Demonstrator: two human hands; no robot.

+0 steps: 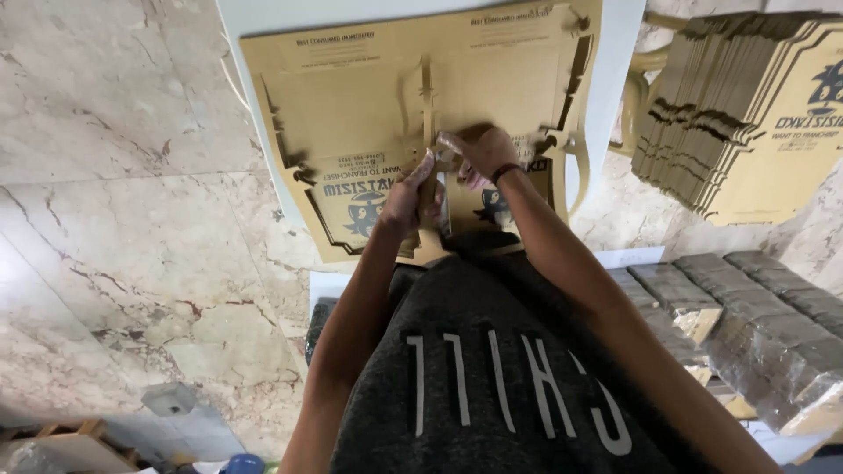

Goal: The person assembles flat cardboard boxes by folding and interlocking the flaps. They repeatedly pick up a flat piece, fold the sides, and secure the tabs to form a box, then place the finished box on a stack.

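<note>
flat die-cut cardboard box blank point(369, 114) lying on the white table point(615, 79), left hand point(411, 195) and right hand point(485, 154) both pinching its centre flaps between closed fingers, possibly risking a torn tab or crooked crease if pulling unevenly.

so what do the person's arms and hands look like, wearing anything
Both arms are bare, no sleeves or gloves. The left hand wears nothing visible. The right hand has a thin dark red band at the wrist. A dark grey top with pale lettering covers the torso.
</note>
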